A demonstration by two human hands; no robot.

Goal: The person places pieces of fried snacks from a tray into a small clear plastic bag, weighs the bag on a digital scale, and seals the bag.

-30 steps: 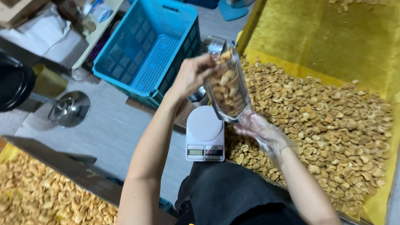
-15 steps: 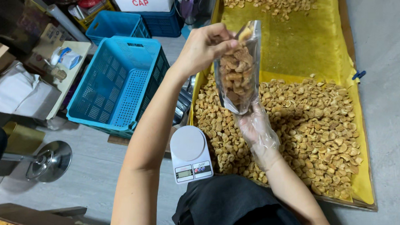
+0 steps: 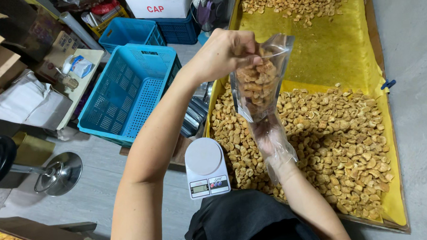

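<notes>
The left hand (image 3: 222, 52) is closed on the top edge of a clear plastic pouch (image 3: 260, 82), pinching its open mouth. The pouch hangs with its long axis near vertical, mouth pointing up and slightly away from the person, base pointing down toward the right hand (image 3: 272, 141). It is filled with golden-brown snack pieces. The right hand, in a thin transparent glove, is directly under the pouch base; whether it grips or only supports the base cannot be told. Below and beside the right hand lies a yellow-lined tray (image 3: 340, 57) covered with loose snack pieces (image 3: 339, 138). A white digital scale (image 3: 206, 166) sits left of the right hand. A blue plastic crate (image 3: 130, 90) stands left of the left forearm.
</notes>
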